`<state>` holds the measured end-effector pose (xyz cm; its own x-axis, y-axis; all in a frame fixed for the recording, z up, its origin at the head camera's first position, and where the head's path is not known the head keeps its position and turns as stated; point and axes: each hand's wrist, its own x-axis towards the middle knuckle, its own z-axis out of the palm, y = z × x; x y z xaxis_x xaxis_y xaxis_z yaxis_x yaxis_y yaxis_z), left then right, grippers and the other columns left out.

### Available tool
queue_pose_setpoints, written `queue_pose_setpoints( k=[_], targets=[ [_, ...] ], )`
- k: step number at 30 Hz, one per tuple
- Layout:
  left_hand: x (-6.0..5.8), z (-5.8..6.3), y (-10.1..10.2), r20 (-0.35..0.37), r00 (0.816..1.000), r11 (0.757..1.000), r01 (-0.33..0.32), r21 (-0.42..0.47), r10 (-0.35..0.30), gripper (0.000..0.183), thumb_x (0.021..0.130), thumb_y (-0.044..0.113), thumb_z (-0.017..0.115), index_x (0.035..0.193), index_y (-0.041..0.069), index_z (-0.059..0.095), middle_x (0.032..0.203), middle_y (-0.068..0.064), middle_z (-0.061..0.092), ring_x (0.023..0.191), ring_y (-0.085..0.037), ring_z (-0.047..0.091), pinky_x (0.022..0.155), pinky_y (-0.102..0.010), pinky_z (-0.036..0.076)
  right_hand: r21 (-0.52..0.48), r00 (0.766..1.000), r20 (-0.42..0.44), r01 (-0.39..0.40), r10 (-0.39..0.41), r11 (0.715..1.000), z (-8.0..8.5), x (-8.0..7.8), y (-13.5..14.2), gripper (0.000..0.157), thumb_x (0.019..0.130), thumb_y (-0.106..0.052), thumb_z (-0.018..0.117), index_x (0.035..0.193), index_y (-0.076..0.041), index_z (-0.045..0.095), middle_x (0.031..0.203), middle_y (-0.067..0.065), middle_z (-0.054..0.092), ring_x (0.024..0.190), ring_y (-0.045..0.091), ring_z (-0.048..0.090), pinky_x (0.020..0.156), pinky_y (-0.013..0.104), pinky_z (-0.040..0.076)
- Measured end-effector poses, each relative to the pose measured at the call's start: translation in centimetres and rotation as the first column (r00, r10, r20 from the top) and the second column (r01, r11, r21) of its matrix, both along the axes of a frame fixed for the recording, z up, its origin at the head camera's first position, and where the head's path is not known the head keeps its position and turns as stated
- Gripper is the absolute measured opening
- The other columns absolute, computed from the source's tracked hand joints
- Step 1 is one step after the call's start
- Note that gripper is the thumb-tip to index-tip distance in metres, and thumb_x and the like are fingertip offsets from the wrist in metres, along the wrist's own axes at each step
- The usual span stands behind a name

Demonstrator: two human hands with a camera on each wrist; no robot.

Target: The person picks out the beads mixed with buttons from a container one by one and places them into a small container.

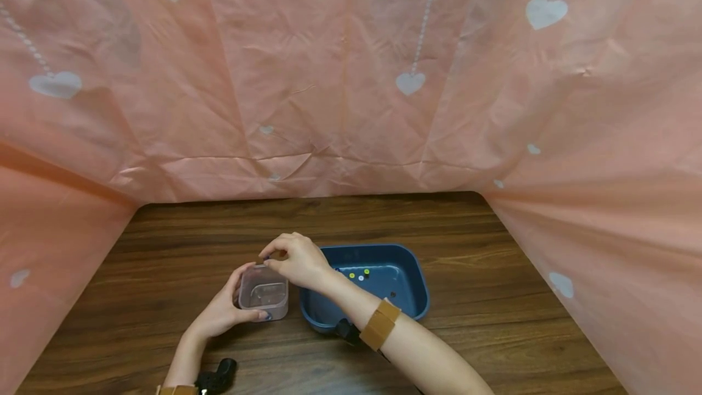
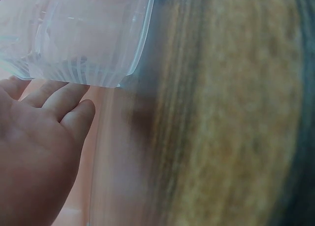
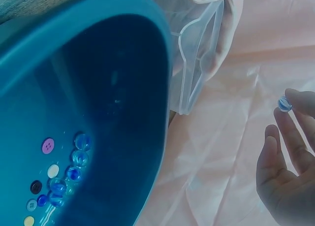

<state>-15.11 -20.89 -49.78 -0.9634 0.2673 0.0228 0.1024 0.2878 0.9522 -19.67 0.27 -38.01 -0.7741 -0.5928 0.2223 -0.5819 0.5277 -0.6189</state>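
Observation:
A clear plastic container (image 1: 278,310) stands on the table, gripped by my left hand (image 1: 219,313) with the thumb on its near side and the fingers at its far left. My right hand (image 1: 298,262) is over the far edge of that container. Between thumb and fingertip it pinches a clear marble with blue swirls (image 3: 284,104), best seen in the right wrist view. To the right, partly under my right forearm, sits a blue basin (image 1: 423,288). Several glass marbles (image 3: 82,142) lie in it beside several buttons, among them a pink button (image 3: 47,145) and a black button (image 3: 36,187).
The wooden tabletop (image 1: 482,297) extends around both vessels. Pink cloth (image 1: 329,108) with white hearts encloses the back and sides. Small black devices are strapped at both wrists, with the right one (image 1: 347,331) close to the basin's near rim.

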Motion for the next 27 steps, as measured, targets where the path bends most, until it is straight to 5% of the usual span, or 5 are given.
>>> queue_pose_setpoints(
  k=[27],
  targets=[
    [-0.22, -0.14, -0.48, -0.017, 1.000, 0.999, -0.014, -0.030, 0.014, 0.101, 0.073, 0.010, 0.085, 0.150, 0.003, 0.020, 0.147, -0.027, 0.036, 0.124, -0.042, 0.047, 0.090, -0.034, 0.045, 0.014, 0.999, -0.008, 0.041, -0.041, 0.999, 0.13, -0.21, -0.36, 0.014, 0.090, -0.024, 0.072, 0.103, -0.024, 0.076, 0.105, -0.011, 0.069, 0.091, 0.006, 0.058, 0.074, 0.018, 0.044]
  ],
)
